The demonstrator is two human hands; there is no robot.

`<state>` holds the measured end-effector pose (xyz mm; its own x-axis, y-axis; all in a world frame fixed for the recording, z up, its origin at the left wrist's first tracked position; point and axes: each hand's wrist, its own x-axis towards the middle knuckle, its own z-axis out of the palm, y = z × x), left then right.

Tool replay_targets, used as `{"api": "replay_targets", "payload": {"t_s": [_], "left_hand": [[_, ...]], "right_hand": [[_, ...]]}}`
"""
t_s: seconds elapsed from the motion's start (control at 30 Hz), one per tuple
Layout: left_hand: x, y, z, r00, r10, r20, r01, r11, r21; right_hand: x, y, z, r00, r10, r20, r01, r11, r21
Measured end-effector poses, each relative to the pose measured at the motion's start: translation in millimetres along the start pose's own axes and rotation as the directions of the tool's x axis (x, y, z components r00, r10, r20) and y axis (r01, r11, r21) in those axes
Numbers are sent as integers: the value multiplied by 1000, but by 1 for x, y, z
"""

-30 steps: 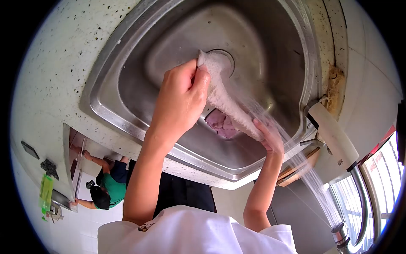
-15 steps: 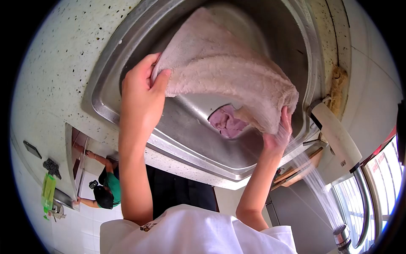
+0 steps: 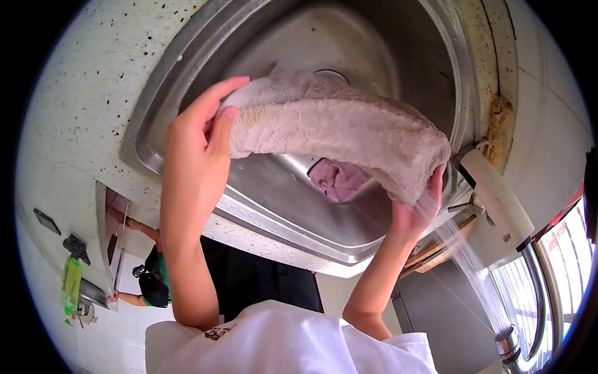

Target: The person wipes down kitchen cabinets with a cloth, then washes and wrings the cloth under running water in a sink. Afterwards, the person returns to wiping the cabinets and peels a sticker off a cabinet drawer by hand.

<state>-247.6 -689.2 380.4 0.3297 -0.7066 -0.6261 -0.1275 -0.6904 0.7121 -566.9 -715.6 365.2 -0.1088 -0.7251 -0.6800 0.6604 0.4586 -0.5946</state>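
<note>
A wet, pale pinkish cloth [image 3: 330, 124] is stretched between my two hands over the steel sink [image 3: 274, 212]. My left hand [image 3: 202, 134] pinches its left end between thumb and fingers. At the right end, my right hand [image 3: 420, 202] grips the cloth, its fingers partly hidden behind the fabric. Water sprays from the faucet head [image 3: 507, 343] onto the right hand and that end of the cloth. Below the stretched cloth, a purple-pink cloth [image 3: 338, 179] lies crumpled in the sink. Part of the drain shows behind the held cloth.
Speckled counter [image 3: 93, 118] surrounds the sink. A white cylindrical fixture [image 3: 495, 190] and a brown stained patch stand at the right. At lower left are a phone [image 3: 47, 220], dark scrubber [image 3: 76, 247] and green bottle [image 3: 71, 283]. Another person [image 3: 154, 287] is beyond the counter.
The bunched cloth has been spread wide as my left hand moved left and my right hand moved slightly right and up. Its far flap has dropped lower since half a second ago.
</note>
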Motion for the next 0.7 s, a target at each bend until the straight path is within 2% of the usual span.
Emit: {"api": "replay_targets", "payload": {"t_s": [0.03, 0.07, 0.13, 0.17, 0.23, 0.37, 0.43, 0.47, 0.5, 0.53, 0.57, 0.63, 0.67, 0.7], "left_hand": [[-2, 0, -1, 1000, 27, -9, -27, 1000, -11], [-5, 0, -3, 1000, 27, -9, -27, 1000, -9], [-8, 3, -8, 1000, 8, 3, -8, 1000, 10], [-8, 1, -9, 1000, 7, 5, -7, 1000, 10], [-7, -5, -12, 995, 100, 23, -100, 995, 1], [-7, -3, -15, 985, 165, 46, -164, 986, -42], [-10, 2, -12, 962, 265, -62, -260, 962, 81], [-11, 0, -13, 962, 265, -63, -260, 962, 81], [-11, -4, -14, 927, 358, -107, -308, 894, 326], [-12, -6, -15, 883, 454, -123, -319, 770, 552], [-13, -3, -15, 883, 454, -123, -319, 770, 553], [-14, 4, -17, 950, 242, -196, -131, 881, 455], [-14, 3, -18, 950, 243, -194, -132, 881, 455], [-13, 2, -20, 962, 225, -152, -141, 893, 428]], "right_hand": [[0, 0, -2, 989, 69, 132, -95, 974, 204], [1, 1, -3, 989, 70, 132, -97, 974, 207], [4, 0, 2, 939, 109, 326, -209, 933, 291], [4, 0, 2, 940, 108, 324, -208, 934, 291], [4, -2, 3, 953, 72, 295, -143, 963, 227], [2, -4, 12, 967, 112, 230, -165, 960, 228], [1, -4, 9, 986, 78, 149, -93, 992, 91], [-1, -4, 9, 986, 78, 149, -93, 992, 91], [-5, -3, 15, 998, -57, -23, 51, 976, -213], [-9, -3, 18, 961, -236, -144, 131, 847, -515], [-12, -5, 14, 961, -236, -145, 130, 848, -515], [-16, -12, 3, 961, -278, -15, 128, 489, -863], [-16, -15, 0, 960, -278, -16, 127, 489, -863], [-15, -16, 2, 940, -338, 37, 155, 329, -932]]}}
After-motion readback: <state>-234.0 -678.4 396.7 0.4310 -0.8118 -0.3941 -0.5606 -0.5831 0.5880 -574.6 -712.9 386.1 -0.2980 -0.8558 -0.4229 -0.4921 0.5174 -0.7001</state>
